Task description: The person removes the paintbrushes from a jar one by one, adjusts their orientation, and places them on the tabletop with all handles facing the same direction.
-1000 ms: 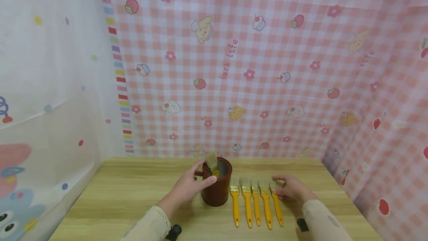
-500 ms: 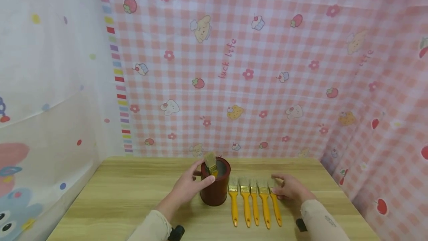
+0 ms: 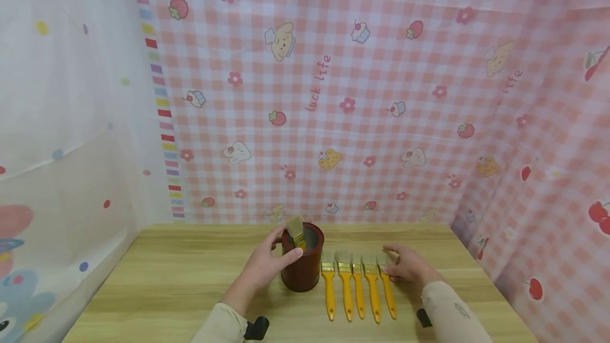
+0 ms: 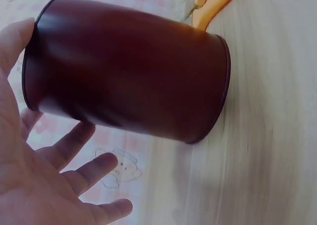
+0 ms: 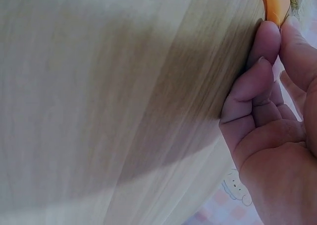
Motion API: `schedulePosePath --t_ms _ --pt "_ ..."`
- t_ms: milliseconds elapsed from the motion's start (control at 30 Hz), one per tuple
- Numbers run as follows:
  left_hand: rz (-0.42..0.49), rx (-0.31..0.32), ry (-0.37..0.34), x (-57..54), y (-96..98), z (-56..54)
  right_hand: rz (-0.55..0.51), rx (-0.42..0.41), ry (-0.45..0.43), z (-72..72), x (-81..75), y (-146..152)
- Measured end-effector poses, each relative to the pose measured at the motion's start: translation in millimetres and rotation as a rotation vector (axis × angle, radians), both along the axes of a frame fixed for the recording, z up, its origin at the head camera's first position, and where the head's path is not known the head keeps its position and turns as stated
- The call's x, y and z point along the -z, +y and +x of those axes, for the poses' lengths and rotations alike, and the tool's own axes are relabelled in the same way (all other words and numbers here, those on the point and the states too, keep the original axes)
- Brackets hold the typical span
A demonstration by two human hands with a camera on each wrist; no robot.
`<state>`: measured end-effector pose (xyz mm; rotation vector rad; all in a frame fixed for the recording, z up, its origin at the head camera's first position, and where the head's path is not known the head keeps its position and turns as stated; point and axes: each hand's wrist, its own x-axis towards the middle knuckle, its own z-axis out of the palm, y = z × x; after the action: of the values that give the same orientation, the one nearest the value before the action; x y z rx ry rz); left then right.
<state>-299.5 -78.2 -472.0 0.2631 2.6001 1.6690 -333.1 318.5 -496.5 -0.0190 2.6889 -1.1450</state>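
Note:
A dark red-brown cylindrical pot (image 3: 302, 273) stands upright on the table, with one paintbrush (image 3: 296, 229) leaning in it, bristles up. My left hand (image 3: 259, 269) is at the pot's rim; in the left wrist view its thumb touches the rim while several fingers spread loosely beside the wall (image 4: 119, 69). To the right lies a row of yellow-handled paintbrushes (image 3: 347, 295), bristles pointing away. My right hand (image 3: 411, 267) pinches the rightmost paintbrush (image 3: 389, 298) between thumb and finger near its metal band, the handle (image 5: 274, 4) showing in the right wrist view.
The light wood table (image 3: 181, 279) reaches back to a pink checked cloth (image 3: 362, 136). A white patterned cloth (image 3: 86, 147) hangs at the left and another pink cloth (image 3: 548, 184) at the right. Black wrist straps (image 3: 257, 328) show below the sleeves.
The head view has turned slightly, so everything sits a little further left in it. Both hands, the pot and the brushes keep their places relative to each other.

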Motion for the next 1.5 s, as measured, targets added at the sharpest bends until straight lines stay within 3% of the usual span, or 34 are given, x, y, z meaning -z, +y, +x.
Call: schedulePosePath --t_ms 200,433,833,1500 --pt "0.01 -0.034 0.048 -0.3 8.5 -2.5 -0.014 0.008 -0.01 0.4 -1.1 -2" --pt "0.02 -0.075 0.027 1.1 14.3 -4.1 -0.003 0.004 -0.002 0.6 -1.2 -2" --pt "-0.01 -0.065 0.033 9.3 13.3 -5.9 0.017 -0.011 0.003 -0.5 2.5 2" --pt "0.05 -0.031 0.023 11.7 12.6 -2.8 0.001 -0.009 0.072 2.8 7.2 0"
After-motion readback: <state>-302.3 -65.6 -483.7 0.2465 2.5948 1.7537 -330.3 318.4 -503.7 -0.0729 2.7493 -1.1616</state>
